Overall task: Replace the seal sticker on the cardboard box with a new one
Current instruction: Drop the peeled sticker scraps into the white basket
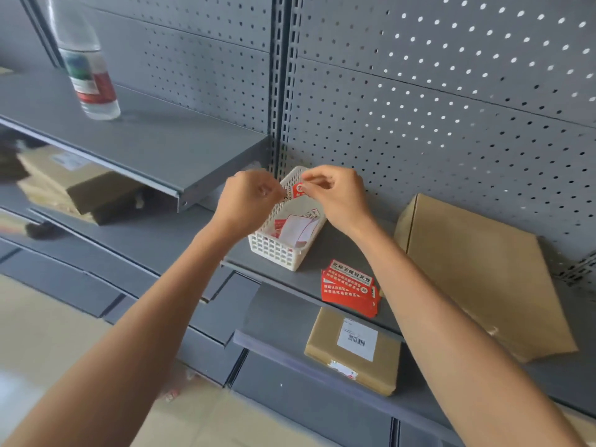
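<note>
I have a red seal sticker (298, 189) pinched between both hands, held up above the back end of the white plastic basket (280, 250). My left hand (250, 201) is closed, its fingertips pressed together on the sticker's 9 o'clock edge. My right hand (335, 193) is curled the same way, thumb and forefinger nipped on the 3 o'clock edge, the other fingers folded in. Only a small part of the sticker shows between my fingertips; I cannot tell whether its backing is on or off.

Inside the basket lie white and red paper scraps (295, 228). At 5 o'clock from the basket, on the same grey shelf (338, 253), a stack of red stickers (350, 287) lies flat. At 3 o'clock from that stack a large cardboard box (480, 272) leans against the pegboard (451, 108). One shelf down, at 6 o'clock from the stack, sits a smaller cardboard box (353, 351) with a barcode label (357, 339) and torn sticker remains on its near edge.
</note>
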`<state>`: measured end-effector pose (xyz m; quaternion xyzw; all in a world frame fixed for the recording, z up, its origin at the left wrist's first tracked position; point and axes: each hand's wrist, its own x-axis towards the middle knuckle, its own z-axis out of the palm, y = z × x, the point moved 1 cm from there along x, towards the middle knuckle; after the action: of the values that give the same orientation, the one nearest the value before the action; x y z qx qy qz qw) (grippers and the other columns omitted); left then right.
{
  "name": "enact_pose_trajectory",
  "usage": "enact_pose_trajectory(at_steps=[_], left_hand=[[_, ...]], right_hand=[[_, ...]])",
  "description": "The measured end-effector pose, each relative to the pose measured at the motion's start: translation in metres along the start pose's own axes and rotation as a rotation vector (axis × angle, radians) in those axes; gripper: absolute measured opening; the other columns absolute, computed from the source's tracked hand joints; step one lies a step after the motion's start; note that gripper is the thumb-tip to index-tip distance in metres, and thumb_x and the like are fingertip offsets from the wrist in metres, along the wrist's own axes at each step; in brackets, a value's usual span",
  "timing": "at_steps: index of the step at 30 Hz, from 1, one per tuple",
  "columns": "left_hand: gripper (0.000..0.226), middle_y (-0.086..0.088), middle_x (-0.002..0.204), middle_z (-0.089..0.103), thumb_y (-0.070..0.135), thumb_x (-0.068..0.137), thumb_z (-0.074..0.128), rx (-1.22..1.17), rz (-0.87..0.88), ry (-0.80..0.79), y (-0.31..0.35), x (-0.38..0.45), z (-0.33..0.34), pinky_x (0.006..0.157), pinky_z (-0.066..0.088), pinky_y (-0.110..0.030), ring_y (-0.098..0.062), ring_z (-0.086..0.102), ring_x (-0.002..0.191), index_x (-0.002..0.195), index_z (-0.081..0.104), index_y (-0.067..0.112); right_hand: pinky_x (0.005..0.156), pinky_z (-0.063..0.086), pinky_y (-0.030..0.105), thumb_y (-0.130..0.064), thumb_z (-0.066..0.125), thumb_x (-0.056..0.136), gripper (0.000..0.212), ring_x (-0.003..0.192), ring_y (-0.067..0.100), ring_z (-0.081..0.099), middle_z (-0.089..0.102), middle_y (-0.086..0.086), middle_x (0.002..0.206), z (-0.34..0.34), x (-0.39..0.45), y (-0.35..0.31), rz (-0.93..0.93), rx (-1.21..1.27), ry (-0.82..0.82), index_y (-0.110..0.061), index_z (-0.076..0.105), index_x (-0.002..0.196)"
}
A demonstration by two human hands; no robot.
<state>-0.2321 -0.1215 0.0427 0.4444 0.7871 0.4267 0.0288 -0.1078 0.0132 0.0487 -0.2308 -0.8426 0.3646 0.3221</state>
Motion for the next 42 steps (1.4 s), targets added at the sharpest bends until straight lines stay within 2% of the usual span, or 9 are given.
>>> enact_pose_trajectory(at_steps=[3, 8, 16, 22, 27, 32, 35, 39, 42], left_hand=[[0.01, 0.01, 0.082, 0.067, 0.024, 0.093, 0.072, 0.121, 0.007, -0.029, -0.009, 0.001, 0.005, 0.08, 0.055, -0.038, -0.014, 0.063, 0.086, 0.089, 0.08, 0.02], [0.012, 0.01, 0.097, 0.061, 0.034, 0.091, 0.073, 0.192, -0.084, -0.039, -0.015, -0.001, 0.015, 0.095, 0.046, -0.054, -0.024, 0.051, 0.109, 0.088, 0.08, 0.025], [0.014, 0.007, 0.104, 0.063, 0.044, 0.085, 0.078, 0.179, -0.116, -0.03, -0.019, -0.004, 0.021, 0.098, 0.044, -0.055, -0.017, 0.044, 0.104, 0.086, 0.076, 0.029], [0.015, 0.003, 0.111, 0.065, 0.046, 0.09, 0.071, 0.147, -0.117, -0.035, -0.016, -0.005, 0.024, 0.097, 0.044, -0.055, -0.021, 0.049, 0.108, 0.093, 0.074, 0.031], [0.01, 0.009, 0.105, 0.065, 0.041, 0.093, 0.069, 0.128, 0.05, -0.052, -0.004, -0.012, 0.034, 0.089, 0.048, -0.052, -0.019, 0.05, 0.102, 0.097, 0.073, 0.032], [0.008, 0.009, 0.109, 0.069, 0.036, 0.094, 0.068, 0.105, 0.172, -0.081, 0.009, -0.015, 0.049, 0.09, 0.048, -0.052, -0.019, 0.052, 0.104, 0.098, 0.074, 0.032], [0.01, 0.008, 0.106, 0.07, 0.035, 0.094, 0.068, 0.074, 0.247, -0.081, 0.018, -0.016, 0.058, 0.093, 0.047, -0.053, -0.018, 0.056, 0.104, 0.098, 0.075, 0.029], [0.014, 0.012, 0.099, 0.068, 0.035, 0.091, 0.064, 0.014, 0.354, -0.098, 0.033, -0.022, 0.069, 0.09, 0.049, -0.051, -0.02, 0.059, 0.099, 0.096, 0.075, 0.027], [0.009, 0.013, 0.099, 0.069, 0.026, 0.092, 0.066, 0.056, 0.41, -0.087, 0.039, -0.032, 0.076, 0.09, 0.045, -0.051, -0.021, 0.058, 0.103, 0.095, 0.075, 0.026]], right_hand=[[0.07, 0.048, 0.004, -0.012, 0.076, 0.087, 0.012, 0.078, -0.004, 0.065, 0.074, -0.007, 0.088, 0.011, 0.004, 0.01, 0.016, -0.068, -0.043, -0.014, 0.079, 0.098], [0.068, 0.042, -0.001, -0.013, 0.076, 0.087, 0.01, 0.077, -0.01, 0.062, 0.075, -0.008, 0.089, 0.014, 0.005, 0.023, -0.004, -0.134, -0.104, -0.015, 0.08, 0.095], [0.072, 0.041, -0.004, 0.0, 0.075, 0.084, 0.027, 0.085, -0.011, 0.06, 0.074, -0.005, 0.102, 0.007, 0.004, 0.036, -0.003, -0.126, -0.13, -0.013, 0.077, 0.107], [0.07, 0.039, -0.004, 0.0, 0.075, 0.085, 0.025, 0.085, -0.01, 0.06, 0.072, -0.006, 0.1, -0.003, 0.0, 0.037, -0.007, -0.105, -0.114, -0.011, 0.076, 0.107], [0.076, 0.046, 0.0, 0.0, 0.071, 0.088, 0.027, 0.09, -0.003, 0.066, 0.074, -0.007, 0.103, -0.011, -0.011, 0.042, -0.011, -0.125, -0.144, -0.014, 0.076, 0.109], [0.086, 0.054, 0.014, -0.005, 0.072, 0.089, 0.025, 0.093, 0.006, 0.069, 0.075, -0.003, 0.106, -0.031, -0.027, 0.041, 0.039, -0.139, -0.165, -0.013, 0.075, 0.112], [0.076, 0.048, 0.002, -0.005, 0.073, 0.089, 0.022, 0.087, -0.002, 0.066, 0.074, -0.005, 0.1, -0.044, -0.043, 0.035, 0.103, -0.097, -0.184, -0.012, 0.075, 0.109], [0.065, 0.063, 0.026, -0.005, 0.071, 0.09, 0.018, 0.084, 0.012, 0.073, 0.075, -0.002, 0.099, -0.057, -0.069, 0.03, 0.23, -0.006, -0.122, -0.013, 0.074, 0.106], [0.048, 0.058, 0.03, -0.008, 0.07, 0.092, 0.015, 0.055, 0.015, 0.07, 0.074, 0.0, 0.1, -0.063, -0.093, 0.031, 0.323, -0.02, -0.07, -0.011, 0.073, 0.106]])
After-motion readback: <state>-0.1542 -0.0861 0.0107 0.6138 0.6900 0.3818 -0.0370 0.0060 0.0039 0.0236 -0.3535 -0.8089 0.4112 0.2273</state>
